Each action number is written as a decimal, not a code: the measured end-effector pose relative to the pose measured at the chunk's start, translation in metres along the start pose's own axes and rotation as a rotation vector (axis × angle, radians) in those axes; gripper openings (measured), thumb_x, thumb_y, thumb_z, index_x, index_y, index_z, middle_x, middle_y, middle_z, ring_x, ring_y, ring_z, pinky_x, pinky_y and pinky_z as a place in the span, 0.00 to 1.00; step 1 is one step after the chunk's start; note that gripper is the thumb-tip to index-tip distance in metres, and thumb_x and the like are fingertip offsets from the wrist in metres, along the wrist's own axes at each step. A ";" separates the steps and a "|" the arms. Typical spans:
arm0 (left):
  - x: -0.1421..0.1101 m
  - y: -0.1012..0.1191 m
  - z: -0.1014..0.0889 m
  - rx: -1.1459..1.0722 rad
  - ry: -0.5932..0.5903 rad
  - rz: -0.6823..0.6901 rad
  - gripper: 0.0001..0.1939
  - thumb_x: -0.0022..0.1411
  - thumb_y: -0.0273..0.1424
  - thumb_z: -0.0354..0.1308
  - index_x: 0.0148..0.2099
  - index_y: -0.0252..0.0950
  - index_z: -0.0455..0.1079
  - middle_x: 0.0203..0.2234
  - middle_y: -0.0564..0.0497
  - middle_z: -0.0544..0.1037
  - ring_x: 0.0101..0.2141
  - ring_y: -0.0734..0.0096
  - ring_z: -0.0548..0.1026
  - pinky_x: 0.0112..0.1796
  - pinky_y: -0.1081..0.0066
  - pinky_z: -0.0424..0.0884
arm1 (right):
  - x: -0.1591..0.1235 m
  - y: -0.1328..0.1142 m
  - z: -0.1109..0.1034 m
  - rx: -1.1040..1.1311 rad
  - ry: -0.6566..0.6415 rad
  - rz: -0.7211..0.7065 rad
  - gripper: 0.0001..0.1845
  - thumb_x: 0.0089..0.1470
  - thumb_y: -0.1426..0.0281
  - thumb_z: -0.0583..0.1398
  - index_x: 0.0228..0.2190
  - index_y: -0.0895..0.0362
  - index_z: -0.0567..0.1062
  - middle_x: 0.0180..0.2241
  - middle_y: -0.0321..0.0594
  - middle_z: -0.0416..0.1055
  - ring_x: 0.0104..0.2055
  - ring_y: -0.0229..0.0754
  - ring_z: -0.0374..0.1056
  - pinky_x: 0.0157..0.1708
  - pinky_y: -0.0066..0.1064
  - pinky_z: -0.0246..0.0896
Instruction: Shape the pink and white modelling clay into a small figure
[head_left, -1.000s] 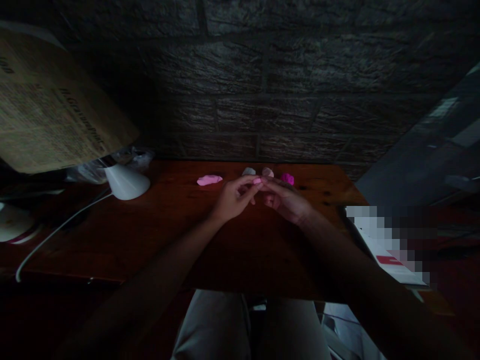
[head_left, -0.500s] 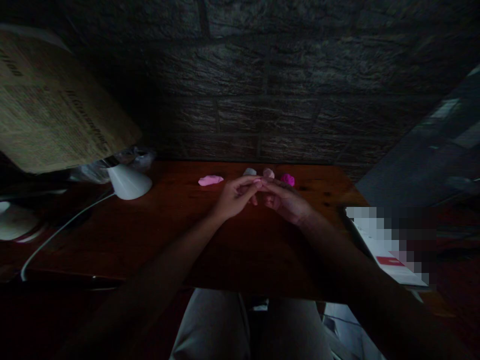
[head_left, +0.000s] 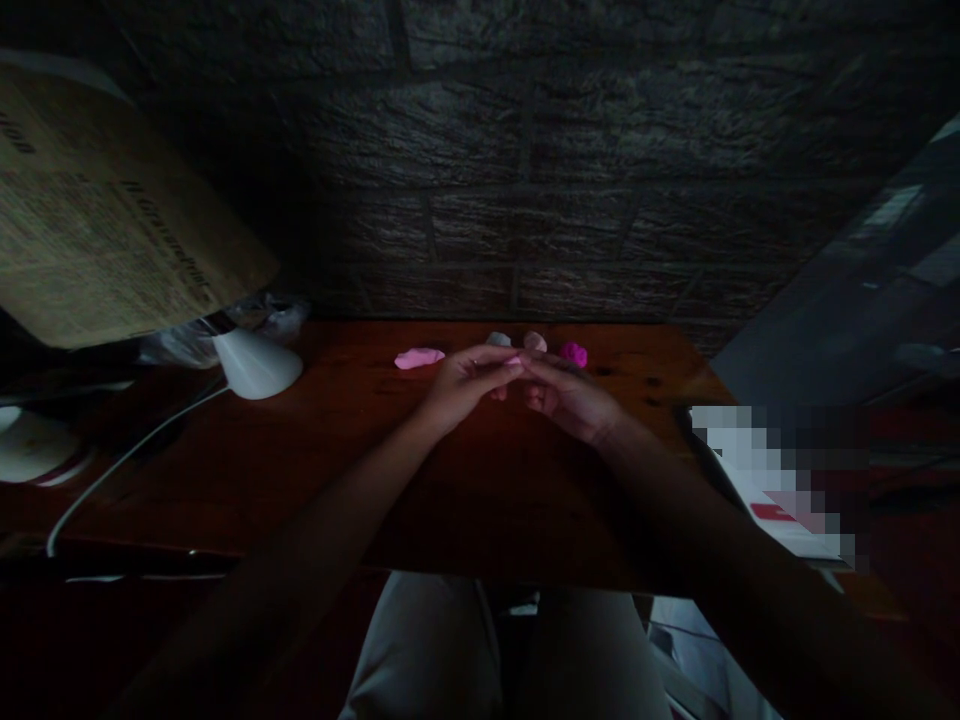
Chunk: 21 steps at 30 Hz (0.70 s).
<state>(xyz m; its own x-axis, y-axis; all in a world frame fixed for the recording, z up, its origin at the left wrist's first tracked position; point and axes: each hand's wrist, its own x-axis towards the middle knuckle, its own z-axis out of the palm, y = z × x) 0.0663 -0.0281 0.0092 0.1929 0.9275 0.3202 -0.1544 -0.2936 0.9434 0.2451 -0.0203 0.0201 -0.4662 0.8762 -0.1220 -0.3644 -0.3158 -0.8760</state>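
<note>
My left hand (head_left: 474, 382) and my right hand (head_left: 564, 396) meet over the middle of the wooden table, fingertips together. Between them they pinch a small piece of pink modelling clay (head_left: 514, 360), mostly covered by the fingers. Behind the hands, near the wall, a white lump (head_left: 499, 340), a pale pink lump (head_left: 535, 341) and a bright magenta lump (head_left: 574, 354) sit in a row. A longer pink clay piece (head_left: 419, 358) lies to the left of my left hand.
On the left stands a lamp with a white base (head_left: 259, 365), a newsprint-patterned shade (head_left: 127, 210) and a white cord (head_left: 127, 465). Clear plastic (head_left: 277, 315) is behind it. A stone-patterned wall (head_left: 465, 150) closes off the back. A white, partly pixelated object (head_left: 787, 515) lies at the right edge.
Both hands stay together on the pink clay, with only slight shifts of the fingers. The whole view has moved a little; the lumps on the table have kept their places.
</note>
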 end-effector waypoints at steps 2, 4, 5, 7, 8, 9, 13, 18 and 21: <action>0.001 0.000 0.001 -0.017 0.008 -0.003 0.11 0.55 0.34 0.73 0.41 0.38 0.82 0.33 0.51 0.82 0.23 0.79 0.71 0.27 0.71 0.68 | -0.001 0.000 0.001 0.005 0.000 0.003 0.13 0.45 0.63 0.76 0.34 0.51 0.83 0.36 0.35 0.81 0.26 0.31 0.63 0.27 0.25 0.61; 0.001 0.001 0.003 -0.035 0.019 -0.010 0.11 0.54 0.35 0.73 0.39 0.38 0.81 0.32 0.52 0.81 0.22 0.80 0.70 0.27 0.72 0.67 | -0.001 0.000 0.001 0.010 0.006 0.004 0.12 0.46 0.63 0.76 0.33 0.50 0.83 0.35 0.34 0.81 0.26 0.31 0.64 0.27 0.25 0.61; 0.002 0.002 0.004 -0.046 0.025 -0.014 0.11 0.54 0.35 0.73 0.38 0.37 0.80 0.31 0.52 0.80 0.21 0.80 0.69 0.26 0.72 0.67 | -0.001 0.001 0.001 0.010 0.009 0.005 0.12 0.46 0.63 0.75 0.33 0.50 0.82 0.36 0.34 0.81 0.26 0.31 0.64 0.27 0.24 0.61; 0.002 0.003 0.005 -0.066 0.036 -0.026 0.12 0.53 0.38 0.74 0.35 0.37 0.78 0.27 0.54 0.78 0.20 0.81 0.68 0.25 0.73 0.65 | 0.000 0.001 0.001 -0.001 0.010 0.011 0.11 0.49 0.61 0.74 0.33 0.50 0.82 0.36 0.35 0.82 0.27 0.31 0.64 0.27 0.25 0.61; 0.002 0.003 0.005 -0.075 0.045 -0.032 0.13 0.54 0.40 0.73 0.34 0.37 0.77 0.25 0.55 0.76 0.20 0.81 0.67 0.24 0.73 0.63 | 0.000 0.001 0.001 -0.012 0.009 0.018 0.11 0.51 0.61 0.74 0.34 0.50 0.82 0.37 0.35 0.83 0.26 0.32 0.65 0.27 0.25 0.61; 0.002 0.004 0.005 -0.080 0.055 -0.041 0.15 0.54 0.42 0.73 0.32 0.37 0.76 0.23 0.56 0.74 0.19 0.81 0.67 0.23 0.74 0.62 | 0.001 0.002 0.001 -0.026 0.007 0.028 0.11 0.52 0.60 0.73 0.35 0.50 0.82 0.37 0.36 0.83 0.26 0.32 0.64 0.27 0.26 0.62; 0.004 0.003 0.006 -0.088 0.122 -0.117 0.22 0.61 0.51 0.65 0.29 0.36 0.74 0.22 0.54 0.74 0.17 0.82 0.65 0.20 0.74 0.57 | 0.002 0.003 -0.002 -0.094 0.002 0.048 0.13 0.54 0.56 0.71 0.37 0.49 0.82 0.38 0.36 0.83 0.28 0.33 0.67 0.29 0.27 0.63; 0.005 0.003 0.004 -0.133 0.158 -0.170 0.21 0.63 0.49 0.64 0.31 0.35 0.75 0.27 0.51 0.79 0.16 0.84 0.64 0.19 0.75 0.54 | 0.002 0.003 -0.005 -0.157 0.009 0.044 0.13 0.55 0.55 0.70 0.39 0.48 0.83 0.39 0.36 0.82 0.32 0.34 0.70 0.31 0.28 0.65; 0.004 0.005 0.003 -0.189 0.143 -0.161 0.15 0.57 0.42 0.71 0.33 0.36 0.76 0.29 0.53 0.79 0.17 0.86 0.64 0.20 0.77 0.56 | 0.002 0.003 -0.004 -0.158 0.028 0.053 0.15 0.55 0.55 0.70 0.41 0.48 0.83 0.38 0.37 0.82 0.30 0.34 0.69 0.30 0.28 0.64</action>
<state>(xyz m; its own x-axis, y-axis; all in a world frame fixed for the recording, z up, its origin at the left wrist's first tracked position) 0.0695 -0.0264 0.0155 0.0926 0.9859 0.1395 -0.3136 -0.1041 0.9438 0.2466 -0.0177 0.0150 -0.4579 0.8704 -0.1807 -0.2076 -0.3024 -0.9303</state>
